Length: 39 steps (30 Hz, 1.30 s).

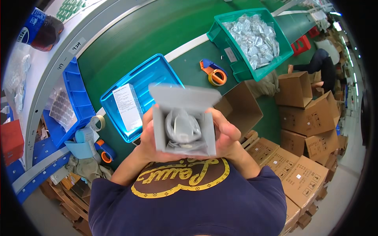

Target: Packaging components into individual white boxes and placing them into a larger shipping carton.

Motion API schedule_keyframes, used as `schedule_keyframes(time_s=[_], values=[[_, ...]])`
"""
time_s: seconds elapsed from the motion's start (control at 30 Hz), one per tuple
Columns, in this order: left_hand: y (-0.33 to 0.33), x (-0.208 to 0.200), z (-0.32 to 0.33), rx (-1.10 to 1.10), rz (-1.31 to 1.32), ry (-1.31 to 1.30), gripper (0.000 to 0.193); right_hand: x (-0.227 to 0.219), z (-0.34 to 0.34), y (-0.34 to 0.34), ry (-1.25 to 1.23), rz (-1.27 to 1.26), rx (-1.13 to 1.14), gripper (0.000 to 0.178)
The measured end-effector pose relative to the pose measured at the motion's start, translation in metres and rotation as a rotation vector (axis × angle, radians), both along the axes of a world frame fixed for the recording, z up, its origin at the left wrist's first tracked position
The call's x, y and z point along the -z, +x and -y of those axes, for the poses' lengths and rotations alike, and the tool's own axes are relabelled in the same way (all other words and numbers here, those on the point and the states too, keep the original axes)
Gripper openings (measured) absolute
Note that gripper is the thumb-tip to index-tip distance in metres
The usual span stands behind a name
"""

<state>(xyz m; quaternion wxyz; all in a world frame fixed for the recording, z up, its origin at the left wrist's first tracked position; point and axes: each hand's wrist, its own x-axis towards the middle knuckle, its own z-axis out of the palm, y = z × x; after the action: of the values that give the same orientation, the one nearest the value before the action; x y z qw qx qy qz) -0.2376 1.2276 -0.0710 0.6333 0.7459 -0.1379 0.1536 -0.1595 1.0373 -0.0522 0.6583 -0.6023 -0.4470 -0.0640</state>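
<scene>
Between my two hands I hold a small white carton (159,135) up in front of my chest, its top flaps raised. Inside it lies a coiled pale cable with a white block-shaped piece (184,126), wrapped in clear plastic. My left hand (147,137) grips the carton's left side, and my right hand (225,131) grips its right side. Behind the carton, on the green bench, a shiny blue tray (155,72) holds a flat white printed box (128,106).
A green bin (220,29) of small clear bags stands at the back right, near a tape dispenser (214,72). An open brown carton (246,106) sits right of my hands; sealed cartons (303,181) are stacked beyond. At left are a blue bin (80,92) and a bottle (41,29). Another person (325,67) is far right.
</scene>
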Motion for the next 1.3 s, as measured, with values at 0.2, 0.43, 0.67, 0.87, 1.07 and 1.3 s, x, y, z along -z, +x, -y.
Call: schedule_keyframes(time_s=[0.2, 0.43, 0.67, 0.87, 1.07, 1.3], values=[[0.01, 0.003, -0.002, 0.105, 0.077, -0.324, 0.064, -0.021, 0.015, -0.002, -0.185, -0.178, -0.107, 0.054], [0.019, -0.01, -0.012, 0.118, 0.243, 0.103, 0.086, -0.023, 0.01, 0.015, -0.217, 0.181, -0.066, 0.06], [0.028, 0.001, -0.013, 0.078, -0.445, -0.144, 0.055, -0.007, -0.008, 0.037, -0.471, -0.179, 0.076, 0.032], [0.029, 0.005, -0.005, -0.003, -0.511, -0.222, 0.04, -0.002, -0.03, 0.037, -0.101, -0.772, -0.076, 0.026], [0.021, 0.006, 0.005, -0.13, -0.362, -0.255, 0.055, -0.024, -0.026, 0.063, -0.426, -0.465, -0.388, 0.045], [0.008, 0.012, -0.004, -0.097, -0.466, -0.301, 0.076, -0.007, -0.019, 0.054, -0.499, -0.361, -0.447, 0.042]])
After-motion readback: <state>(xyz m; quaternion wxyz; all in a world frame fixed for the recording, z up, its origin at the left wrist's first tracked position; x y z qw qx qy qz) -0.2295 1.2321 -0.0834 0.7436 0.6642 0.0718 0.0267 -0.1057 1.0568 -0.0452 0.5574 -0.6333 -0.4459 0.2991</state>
